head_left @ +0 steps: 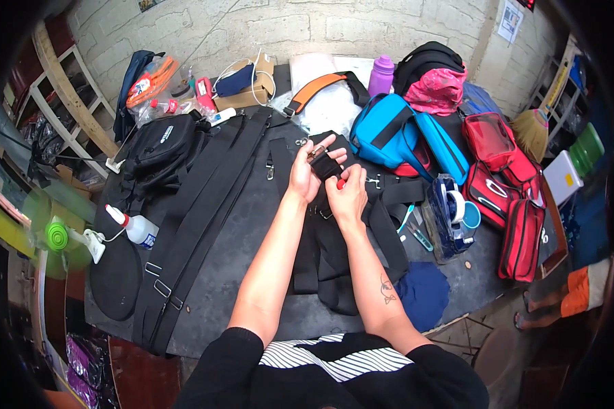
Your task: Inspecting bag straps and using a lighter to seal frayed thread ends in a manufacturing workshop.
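A dark desk [218,290] spreads under everything. Long, wide black straps [218,202] with metal slides run left of the left grip; a bright blue bag [380,136] sits beyond and right of the right grip, red pouches [523,238] farther right. Loose black webbing [331,255] lies heaped just nearer the body than both grips.

The left grip [305,176], palm up and loosely half-curled, cradles a black webbing strap end [327,165]: matte, dark, bunched into a short flat fold, with a brassy metal clasp [316,152] at its far side. The right grip [348,196], pinched closed just below it, has a small red object [341,184], kind unclear.
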Motion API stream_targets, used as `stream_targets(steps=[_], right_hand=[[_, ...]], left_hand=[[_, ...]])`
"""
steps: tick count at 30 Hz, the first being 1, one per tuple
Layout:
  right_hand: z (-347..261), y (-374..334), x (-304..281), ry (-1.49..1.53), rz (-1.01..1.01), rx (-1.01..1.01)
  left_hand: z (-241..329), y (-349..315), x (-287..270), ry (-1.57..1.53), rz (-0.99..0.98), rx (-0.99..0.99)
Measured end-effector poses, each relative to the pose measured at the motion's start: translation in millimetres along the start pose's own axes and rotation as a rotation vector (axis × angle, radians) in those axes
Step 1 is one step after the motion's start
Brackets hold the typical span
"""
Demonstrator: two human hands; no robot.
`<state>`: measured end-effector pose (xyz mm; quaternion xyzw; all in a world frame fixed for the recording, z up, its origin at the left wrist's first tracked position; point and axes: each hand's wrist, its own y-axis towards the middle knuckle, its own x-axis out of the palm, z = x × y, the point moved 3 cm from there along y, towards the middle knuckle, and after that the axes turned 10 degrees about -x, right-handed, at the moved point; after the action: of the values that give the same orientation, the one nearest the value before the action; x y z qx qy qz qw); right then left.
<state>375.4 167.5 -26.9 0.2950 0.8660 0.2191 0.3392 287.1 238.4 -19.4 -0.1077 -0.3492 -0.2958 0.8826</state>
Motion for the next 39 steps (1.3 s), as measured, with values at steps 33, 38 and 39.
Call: stream_targets(steps=[33, 38, 39], right_hand=[[2, 4, 8, 0.009, -0.004, -0.029], [3, 5, 8, 0.026, 0.011, -0.018], [4, 5, 8, 0.029, 0.014, -0.016]], left_hand=[[4, 0, -10, 0.060, 0.042, -0.014], [3, 2, -11, 0.041, 0.043, -0.037], [3, 3, -10, 0.040, 0.043, -0.037]])
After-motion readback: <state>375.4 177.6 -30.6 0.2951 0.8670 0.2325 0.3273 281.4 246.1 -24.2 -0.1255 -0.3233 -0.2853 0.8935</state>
